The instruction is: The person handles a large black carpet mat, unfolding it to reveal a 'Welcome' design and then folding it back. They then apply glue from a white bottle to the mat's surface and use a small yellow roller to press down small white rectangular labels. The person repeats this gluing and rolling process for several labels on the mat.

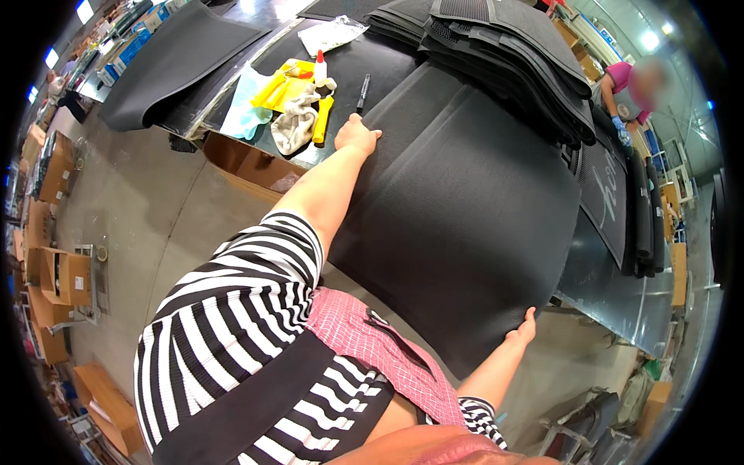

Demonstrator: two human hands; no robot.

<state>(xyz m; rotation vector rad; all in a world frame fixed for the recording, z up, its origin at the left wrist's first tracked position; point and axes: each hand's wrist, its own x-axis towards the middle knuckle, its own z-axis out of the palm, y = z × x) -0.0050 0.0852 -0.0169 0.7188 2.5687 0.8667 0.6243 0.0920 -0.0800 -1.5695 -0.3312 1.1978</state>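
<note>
A large black rubber-like mat (473, 225) slopes down from the table toward my body, its near part hanging past the edge. My left hand (359, 137) is closed on the mat's left edge, palm partly hidden. A black pen (363, 94) points away from that hand; whether my fingers hold it too, I cannot tell. Lower right, my right hand (523, 329) grips the mat's right edge near the close corner, thumb on top. Beyond the mat, a thick stack of dark textured mats (504, 54) lies piled, overlapping its far end.
Left on the table are a crumpled whitish glove (294, 124), yellow items (285, 84), a red-tipped white bottle (320, 68), light-blue cloth (248, 105) and a plastic bag (332, 35). A cardboard box (244, 165) sits below the edge. A gloved person (626, 93) stands far right.
</note>
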